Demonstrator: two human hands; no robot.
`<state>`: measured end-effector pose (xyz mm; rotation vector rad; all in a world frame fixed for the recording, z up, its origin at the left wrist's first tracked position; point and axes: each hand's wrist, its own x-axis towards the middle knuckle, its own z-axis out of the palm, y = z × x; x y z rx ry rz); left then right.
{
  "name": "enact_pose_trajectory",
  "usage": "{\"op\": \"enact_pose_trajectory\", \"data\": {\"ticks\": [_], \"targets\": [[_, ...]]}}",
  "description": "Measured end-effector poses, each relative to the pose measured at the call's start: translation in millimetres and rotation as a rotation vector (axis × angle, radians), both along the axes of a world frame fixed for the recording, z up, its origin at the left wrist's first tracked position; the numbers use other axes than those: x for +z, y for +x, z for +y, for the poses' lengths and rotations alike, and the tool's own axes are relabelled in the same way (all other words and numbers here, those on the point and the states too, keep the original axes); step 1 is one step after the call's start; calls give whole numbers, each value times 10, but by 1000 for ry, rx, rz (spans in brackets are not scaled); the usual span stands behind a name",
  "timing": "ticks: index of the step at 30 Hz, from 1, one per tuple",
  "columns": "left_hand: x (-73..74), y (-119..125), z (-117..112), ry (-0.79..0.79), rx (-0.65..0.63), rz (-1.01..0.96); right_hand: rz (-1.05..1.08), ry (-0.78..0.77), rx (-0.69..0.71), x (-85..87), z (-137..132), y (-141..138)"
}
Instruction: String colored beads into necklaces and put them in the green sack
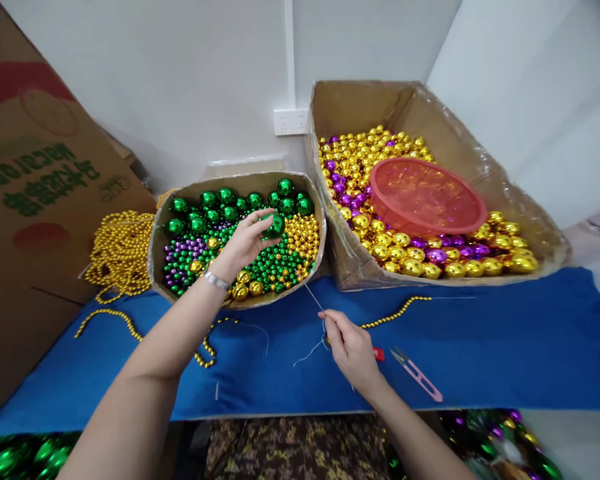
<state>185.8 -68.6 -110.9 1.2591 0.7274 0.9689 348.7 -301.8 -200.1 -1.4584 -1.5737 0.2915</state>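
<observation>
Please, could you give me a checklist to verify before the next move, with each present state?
1. Left hand holds green ball: ok.
2. Right hand pinches needle: ok.
3. Green ball on needle: not ok, they are apart.
4. Green ball's hole facing needle: cannot tell, no hole is visible.
5. Snips on the cloth, apart from Right hand: ok.
6. Thread free of knots: cannot tell, too fine.

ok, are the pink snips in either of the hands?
No, the pink snips lie on the blue cloth, apart from both the right hand and the left hand.
</observation>
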Motion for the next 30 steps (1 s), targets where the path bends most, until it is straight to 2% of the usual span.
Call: {"op": "enact_pose_trajectory", "data": {"ticks": [2, 4, 6, 9, 12, 15, 25, 30], "targets": [[-9, -94, -355, -93, -39, -82, -22, 23, -2, 30, -22, -4], [-56, -168, -647, -113, -37, -94, -43, 53, 7, 51, -46, 2], [-126, -234, -855, -25, 2, -35, -61, 70, 5, 62, -70, 25], [-221, -342, -1037, 202, 29, 142, -107, 69, -1, 61, -102, 84], [-267, -455, -1121, 351, -23, 269, -172, 72, 11, 50, -130, 135], [-279, -542, -1158, 417, -57, 307, -220, 74, 16, 41, -153, 157], [-257, -652, -1194, 527, -133, 378, -404, 55, 1, 40, -186, 205], [-250, -718, -1187, 474, -189, 394, -534, 101, -60, 66, -208, 267]]}}
